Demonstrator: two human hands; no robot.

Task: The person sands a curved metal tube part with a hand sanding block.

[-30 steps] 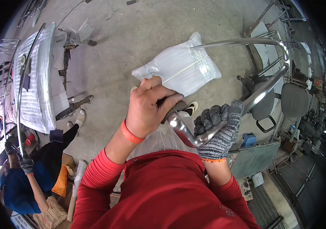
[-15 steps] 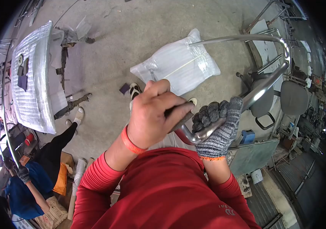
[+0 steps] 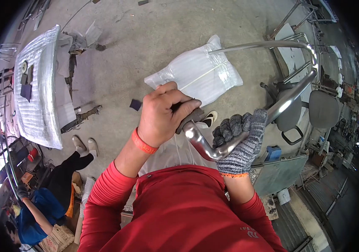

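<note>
A shiny bent metal tube (image 3: pixel 291 95) runs from in front of my body out to the upper right, then curves back over the floor. My right hand (image 3: pixel 243 142), in a grey knitted glove with an orange cuff, is wrapped round the tube just beyond its near bend. My bare left hand (image 3: pixel 156 115), with an orange band at the wrist, pinches a dark grey piece of sandpaper (image 3: pixel 191 119) at the near end of the tube. That end is partly hidden by the sandpaper and fingers.
A plastic-wrapped package (image 3: pixel 196 73) lies on the concrete floor ahead. At left stands a larger wrapped bundle (image 3: pixel 40 101) with dark pieces on top. A co-worker (image 3: pixel 47 201) is at lower left, a hand on metal tubing. Office chairs (image 3: pixel 323 109) stand at right.
My left hand has slid left with the sandpaper, away from my right hand, baring more of the tube's near bend. My right hand keeps its place. The co-worker has shifted at lower left.
</note>
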